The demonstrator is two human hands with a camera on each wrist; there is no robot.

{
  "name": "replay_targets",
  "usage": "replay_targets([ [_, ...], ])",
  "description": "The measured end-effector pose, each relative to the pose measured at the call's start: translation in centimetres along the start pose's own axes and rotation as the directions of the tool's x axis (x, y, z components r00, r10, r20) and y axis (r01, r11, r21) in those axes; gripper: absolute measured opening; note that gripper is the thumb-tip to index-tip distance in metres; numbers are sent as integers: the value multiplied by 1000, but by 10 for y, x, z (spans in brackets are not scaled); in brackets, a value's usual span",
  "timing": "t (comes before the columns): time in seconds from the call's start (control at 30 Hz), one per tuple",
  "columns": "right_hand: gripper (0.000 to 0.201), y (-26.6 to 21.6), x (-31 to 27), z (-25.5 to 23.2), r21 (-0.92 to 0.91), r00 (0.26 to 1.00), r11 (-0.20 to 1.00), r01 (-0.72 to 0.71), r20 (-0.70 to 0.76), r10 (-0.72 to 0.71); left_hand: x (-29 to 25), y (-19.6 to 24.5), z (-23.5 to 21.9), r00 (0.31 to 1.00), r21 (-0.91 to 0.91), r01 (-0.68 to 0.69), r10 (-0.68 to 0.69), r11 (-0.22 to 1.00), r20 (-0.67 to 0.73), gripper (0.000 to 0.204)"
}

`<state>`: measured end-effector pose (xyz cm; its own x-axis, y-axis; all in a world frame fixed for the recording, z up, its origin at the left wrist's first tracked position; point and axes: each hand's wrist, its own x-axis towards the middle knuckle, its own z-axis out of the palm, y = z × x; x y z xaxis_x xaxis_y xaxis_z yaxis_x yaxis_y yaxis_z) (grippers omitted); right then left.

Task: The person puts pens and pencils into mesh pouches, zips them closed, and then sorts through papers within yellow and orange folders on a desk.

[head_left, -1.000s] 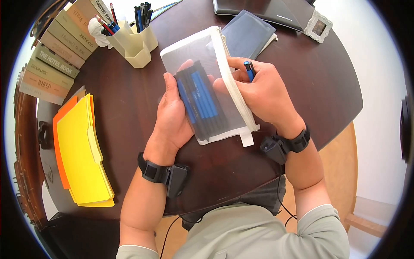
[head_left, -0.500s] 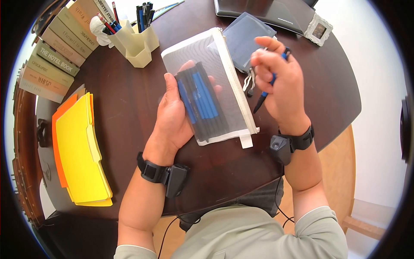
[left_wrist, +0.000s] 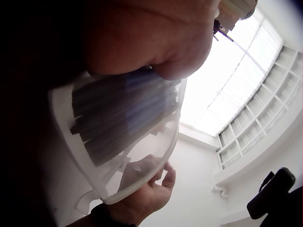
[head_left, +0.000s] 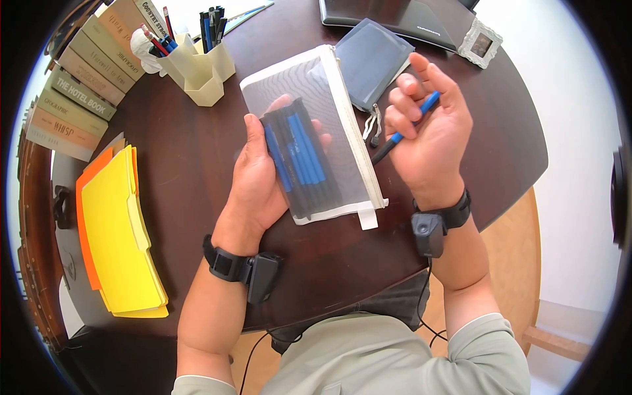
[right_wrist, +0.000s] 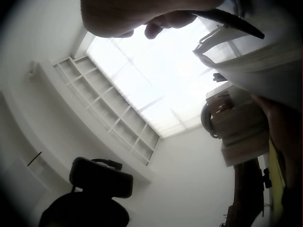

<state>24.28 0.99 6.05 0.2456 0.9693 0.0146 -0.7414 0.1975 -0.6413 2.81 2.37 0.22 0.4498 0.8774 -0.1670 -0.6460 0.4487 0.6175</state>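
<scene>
L hand (head_left: 257,178) grips the white mesh zip pouch (head_left: 352,178) by its L side, thumb in front, fingers behind, w/ blue & black pens (head_left: 299,158) lying in a bundle inside. Pouch is held up over the desk (head_left: 191,197), tilted. For good ctrl, thumb pressure shd be firm but light: mesh is soft & prob. flexes, & a loose grip cd let the bundle slide. R hand (head_left: 431,141) holds one blue & black pen (head_left: 397,137) in curled fingers, index finger raised, dark tip pointing down-left, near the zip edge (head_left: 357,135). A pinch nearer the pen's middle wd steer better; the pointed end cd snag mesh or zip tape if pushed at an angle.

Around, L to R: row of books (head_left: 72,108), yellow folders (head_left: 125,230) on orange, hex. pen holder (head_left: 207,92) w/ pens & pencils. Beyond the pouch: grey zip pouch (head_left: 372,62), its pull cords (head_left: 373,125) close to R hand, poss. catch risk; then laptop (head_left: 408,20) & pic. frame (head_left: 479,43), both clear of the hands.
</scene>
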Motion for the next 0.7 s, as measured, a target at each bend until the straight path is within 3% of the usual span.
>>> replay_targets([
  [0.17, 41, 17, -8, 13, -138, 996, 988, -72, 41, 79, -1, 0, 4, 999, 13, -6, 7, 1000, -34, 67],
  [0.2, 45, 19, -8, 7, -163, 980, 980, -116, 139, 140, -1, 0, 4, 999, 13, -15, 15, 1000, -39, 67],
  [0.3, 52, 27, -16, 20, -275, 969, 941, -195, 96, 229, 2, -1, 1, 999, -3, -40, 40, 999, -29, 67],
  [0.33, 55, 26, -15, 15, -348, 948, 917, -196, 173, 268, 2, -1, 0, 999, -12, -49, 48, 999, -22, 67],
  [0.43, 52, 27, -14, 13, -367, 943, 915, -169, 211, 259, 2, -1, 2, 998, -23, -55, 54, 998, -35, 67],
  [0.53, 49, 23, -15, 17, -360, 951, 906, -223, 123, 283, 0, 1, 6, 998, -4, -45, 44, 999, -55, 67],
  [0.7, 43, 18, -10, 11, -534, 938, 833, -143, 196, 286, 1, 0, 4, 999, -28, -33, 32, 999, -25, 66],
])
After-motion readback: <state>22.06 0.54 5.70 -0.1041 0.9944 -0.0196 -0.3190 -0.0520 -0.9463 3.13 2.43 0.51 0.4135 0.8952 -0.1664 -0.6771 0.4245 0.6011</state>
